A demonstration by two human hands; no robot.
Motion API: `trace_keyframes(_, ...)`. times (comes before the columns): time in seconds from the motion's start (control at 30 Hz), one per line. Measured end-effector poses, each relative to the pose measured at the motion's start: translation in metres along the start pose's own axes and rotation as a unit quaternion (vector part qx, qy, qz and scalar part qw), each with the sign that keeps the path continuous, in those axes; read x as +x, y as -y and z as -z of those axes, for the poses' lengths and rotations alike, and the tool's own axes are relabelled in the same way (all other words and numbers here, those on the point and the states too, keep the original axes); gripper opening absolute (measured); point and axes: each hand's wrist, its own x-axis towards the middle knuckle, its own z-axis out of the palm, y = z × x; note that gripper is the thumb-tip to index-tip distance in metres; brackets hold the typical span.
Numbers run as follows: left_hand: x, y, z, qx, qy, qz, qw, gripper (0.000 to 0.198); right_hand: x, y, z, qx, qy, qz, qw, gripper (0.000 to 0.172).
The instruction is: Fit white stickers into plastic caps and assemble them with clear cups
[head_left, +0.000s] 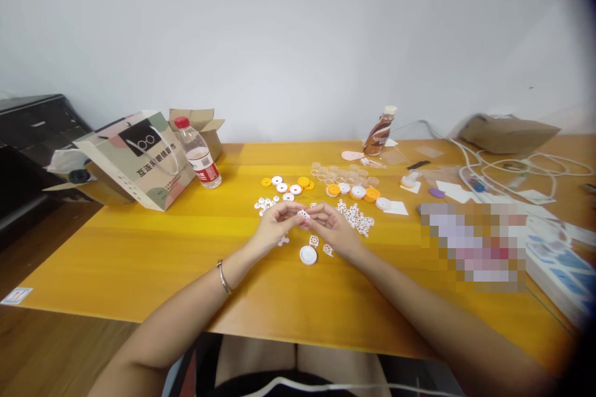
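Note:
Both of my hands meet above the middle of the table, their fingertips pinching a small white openwork plastic piece. My left hand wears a bracelet at the wrist and grips the piece from the left. From the right, my right hand holds the same piece, partly hiding it. Just below lie a round white lid-like disc and loose white wheel-patterned pieces. A pile of similar white openwork parts is beside my right hand. Small white knobbed parts lie beyond my left hand.
White and orange rings and clear round caps lie behind my hands. At the left stand a paper bag and a red-capped water bottle. A brown drink bottle stands at the back; cables and a power strip are right.

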Motion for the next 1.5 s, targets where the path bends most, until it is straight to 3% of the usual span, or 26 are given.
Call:
trace_keyframes(0.2,-0.009,0.000,-0.001,0.131,0.035,-0.046,0.990,0.021,-0.012,-0.010,0.007,0.016,-0.005,-0.025,1.000,0.026)
trace_keyframes(0.6,-0.013,0.003,-0.006,0.122,0.015,-0.047,0.991,0.021,-0.016,-0.013,0.008,0.026,-0.025,-0.034,0.999,0.022)
trace_keyframes(0.8,-0.015,0.002,-0.011,0.071,0.010,-0.049,0.996,0.023,-0.017,-0.012,0.006,-0.029,-0.012,-0.008,0.999,0.025)
trace_keyframes(0.9,-0.014,-0.002,-0.009,0.067,0.011,-0.053,0.996,0.023,-0.018,-0.007,0.010,-0.113,-0.001,0.028,0.993,0.023)
trace_keyframes(0.97,-0.013,-0.004,-0.004,0.091,-0.007,-0.067,0.994,0.020,-0.019,-0.003,0.015,-0.230,0.011,0.086,0.969,0.025)
trace_keyframes(1.1,-0.008,-0.001,0.006,0.147,-0.051,-0.097,0.983,0.014,-0.020,0.003,0.023,-0.456,0.141,0.176,0.861,0.051)
trace_keyframes(1.17,-0.008,0.000,0.008,0.165,-0.049,-0.103,0.980,0.014,-0.020,0.001,0.024,-0.507,0.182,0.181,0.823,0.048)
trace_keyframes(1.3,-0.011,-0.002,0.007,0.225,0.018,-0.108,0.968,0.017,-0.015,-0.010,0.028,-0.533,0.162,0.181,0.811,0.030)
trace_keyframes(1.4,-0.015,-0.002,0.003,0.276,0.082,-0.130,0.949,0.019,-0.010,-0.018,0.032,-0.537,0.120,0.190,0.813,0.031)
trace_keyframes(1.5,-0.017,0.002,0.000,0.301,0.095,-0.139,0.939,0.022,-0.008,-0.022,0.034,-0.538,0.101,0.200,0.813,0.033)
